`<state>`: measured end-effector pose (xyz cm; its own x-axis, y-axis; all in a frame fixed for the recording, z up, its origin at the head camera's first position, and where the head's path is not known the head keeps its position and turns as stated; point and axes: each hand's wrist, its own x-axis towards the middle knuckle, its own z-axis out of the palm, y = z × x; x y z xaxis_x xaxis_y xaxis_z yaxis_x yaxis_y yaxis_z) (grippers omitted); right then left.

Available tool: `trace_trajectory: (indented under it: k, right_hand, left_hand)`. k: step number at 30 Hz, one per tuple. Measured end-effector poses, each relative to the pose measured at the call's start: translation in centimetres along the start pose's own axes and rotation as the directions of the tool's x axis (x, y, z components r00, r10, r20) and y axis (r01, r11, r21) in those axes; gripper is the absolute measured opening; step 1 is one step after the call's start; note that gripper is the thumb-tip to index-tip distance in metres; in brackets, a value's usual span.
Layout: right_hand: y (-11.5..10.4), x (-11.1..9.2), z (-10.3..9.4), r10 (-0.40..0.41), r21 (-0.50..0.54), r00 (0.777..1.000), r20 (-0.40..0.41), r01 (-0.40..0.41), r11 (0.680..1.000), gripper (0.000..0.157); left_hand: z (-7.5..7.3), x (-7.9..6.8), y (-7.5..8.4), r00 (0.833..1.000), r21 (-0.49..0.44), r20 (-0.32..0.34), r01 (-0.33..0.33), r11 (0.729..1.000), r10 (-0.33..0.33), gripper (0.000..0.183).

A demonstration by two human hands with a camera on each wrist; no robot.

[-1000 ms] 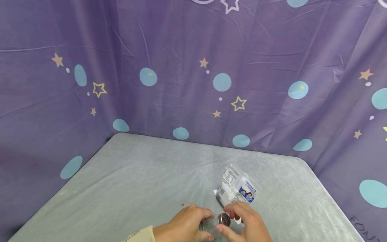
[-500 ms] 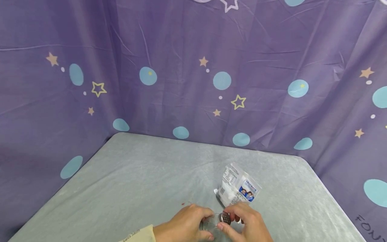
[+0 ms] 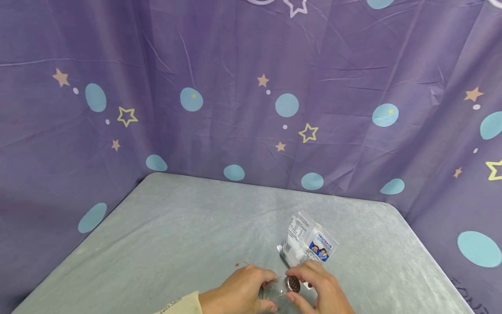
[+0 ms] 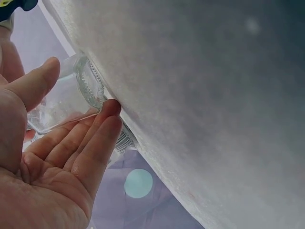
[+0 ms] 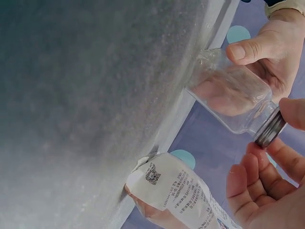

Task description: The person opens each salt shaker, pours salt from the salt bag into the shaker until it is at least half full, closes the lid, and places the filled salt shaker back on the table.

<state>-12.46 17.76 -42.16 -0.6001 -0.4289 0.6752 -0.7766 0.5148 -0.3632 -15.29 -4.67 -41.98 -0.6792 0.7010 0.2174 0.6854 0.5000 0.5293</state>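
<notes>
A clear glass shaker bottle (image 5: 233, 98) stands on the table near its front edge in the head view. My left hand (image 3: 243, 290) grips its body, thumb on one side and fingers on the other. On the bottle's neck sits a dark metal lid (image 3: 292, 284) with several holes in its top. My right hand (image 3: 323, 290) pinches the lid's rim between thumb and fingers. In the right wrist view the bottle looks see-through, with nothing visible inside. The left wrist view shows its thick glass base (image 4: 90, 86) beside my left fingers.
A printed white and clear packet (image 3: 307, 244) with a blue picture stands just behind the right hand. Small red flecks (image 3: 237, 264) lie on the grey cloth-covered table (image 3: 196, 218). A purple patterned curtain (image 3: 243, 113) closes off the back and sides.
My right fingers have shifted slightly around the lid, and the lid has tilted or turned a little to the right. The left hand and the packet stay where they were.
</notes>
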Motion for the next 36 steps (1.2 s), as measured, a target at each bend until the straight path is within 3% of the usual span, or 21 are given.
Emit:
trace_trajectory:
  k: [14,21,28,36]
  right_hand:
    - [0.4,0.22,-0.31,-0.141,0.05,0.989,0.055,0.138,0.989,0.054]
    - [-0.1,0.14,-0.36,-0.069,0.031,0.996,0.057,0.067,0.997,0.062]
    - [-0.46,-0.03,-0.13,0.083,-0.063,0.997,-0.011,-0.083,0.995,0.05]
    - [-0.23,0.03,0.09,0.078,-0.108,0.995,-0.065,-0.085,0.991,0.042]
  left_hand:
    - [0.08,0.06,-0.15,0.999,-0.006,0.03,0.029,1.0,-0.029,0.033]
    - [0.14,0.04,0.01,1.0,0.009,0.009,0.006,1.0,-0.006,0.03]
    - [0.12,0.03,0.03,1.0,0.026,0.002,0.003,1.0,-0.003,0.032]
    - [0.08,0.04,0.18,1.0,0.04,-0.008,0.0,0.999,0.0,0.031]
